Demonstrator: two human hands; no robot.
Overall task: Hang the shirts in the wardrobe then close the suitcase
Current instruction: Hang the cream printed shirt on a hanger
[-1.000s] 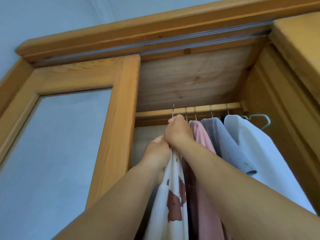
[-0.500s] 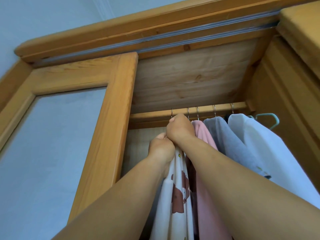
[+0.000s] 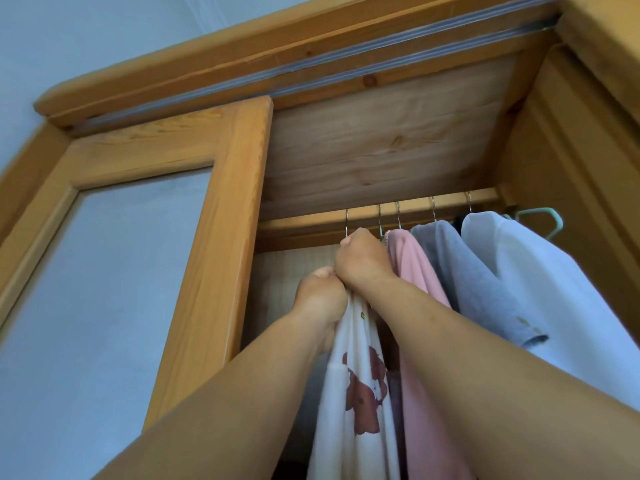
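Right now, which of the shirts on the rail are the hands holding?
The white shirt with brown prints, leftmost on the rail; the pink, grey and pale blue shirts hang untouched.

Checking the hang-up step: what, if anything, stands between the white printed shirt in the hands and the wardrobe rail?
Nothing visible blocks it. The white printed shirt is held by the left hand and right hand just below the rail; its hook reaches the rail, left of the pink shirt.
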